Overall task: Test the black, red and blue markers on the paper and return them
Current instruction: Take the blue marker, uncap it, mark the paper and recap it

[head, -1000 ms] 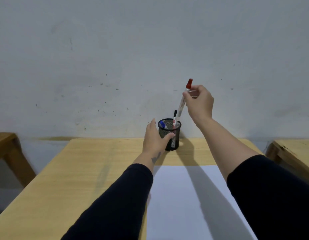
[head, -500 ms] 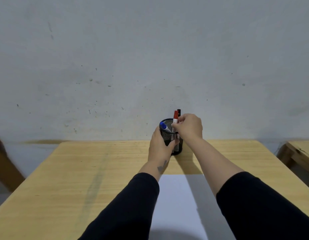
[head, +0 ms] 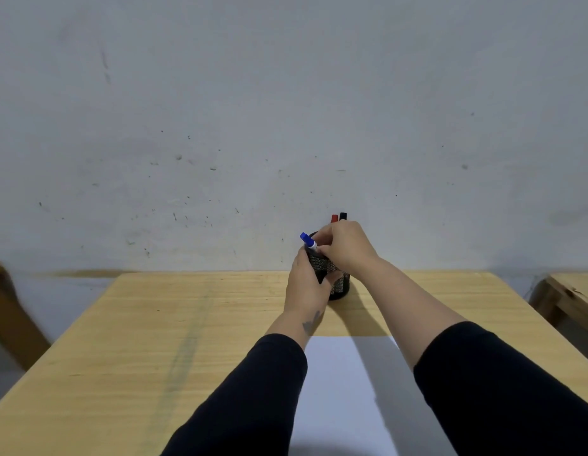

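Markers stand in a black mesh cup (head: 339,284) near the far edge of the table (head: 154,340), right of its middle. The blue marker (head: 308,240) leans out to the left, its cap above the rim; the red marker (head: 334,218) and black marker (head: 343,216) show only their caps behind the right hand (head: 343,246). That hand is closed over the cup's mouth, fingers pinching the blue marker's barrel. The left hand (head: 306,286) is wrapped around the cup's near side. White paper (head: 338,390) lies at the near edge, partly under both sleeves.
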Tool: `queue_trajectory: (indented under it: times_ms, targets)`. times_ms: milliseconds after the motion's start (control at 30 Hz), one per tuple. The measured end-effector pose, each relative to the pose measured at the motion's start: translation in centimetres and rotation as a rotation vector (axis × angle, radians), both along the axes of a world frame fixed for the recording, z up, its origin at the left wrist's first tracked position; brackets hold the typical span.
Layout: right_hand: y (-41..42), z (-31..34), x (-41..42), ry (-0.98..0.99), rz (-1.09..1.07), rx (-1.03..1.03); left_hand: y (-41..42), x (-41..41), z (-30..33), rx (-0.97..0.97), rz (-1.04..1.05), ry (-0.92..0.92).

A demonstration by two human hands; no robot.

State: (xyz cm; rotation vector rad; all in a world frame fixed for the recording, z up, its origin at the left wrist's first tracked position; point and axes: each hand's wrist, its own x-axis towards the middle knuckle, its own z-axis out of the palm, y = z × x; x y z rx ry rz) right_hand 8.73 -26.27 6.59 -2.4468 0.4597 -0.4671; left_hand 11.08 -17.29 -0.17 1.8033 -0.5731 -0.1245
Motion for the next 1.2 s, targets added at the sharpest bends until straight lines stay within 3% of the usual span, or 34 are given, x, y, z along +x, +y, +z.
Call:
queue_trajectory:
  times_ms: [200,333,467,667,1000,1133,1200]
  targets:
    - [0.4,0.3,-0.1,-0.142,-0.030,-0.002,0.0,0.1,0.1,-0.017,0.003,-0.008]
    - [0.9,3.6,-1.3,-0.352,-0.032,0.069,0.3,0.4,0.8,0.033,-0.003,0.021]
    - [1.2,7.2,-3.2,-0.442,-0.010,0.056,1.3,0.1,3.5,0.067,0.032,-0.011]
    - [2.5,7.2,-7.3,-0.382,-0.019,-0.007,4.9,-2.9,8.8,-0.195,0.051,-0.231]
    - [6.4,2.9,-12.9,-0.236,0.077,-0.059,9.4,-8.0,9.9,-0.160,-0.011,-0.108]
    - [7.1,3.1,-13.9,-0.380,-0.129,0.147,10.3,-8.6,10.6,-0.242,0.086,-0.112]
    - [7.2,3.6,-14.2,-0.346,-0.225,0.402,10.4,-8.8,11.3,-0.313,0.123,-0.099]
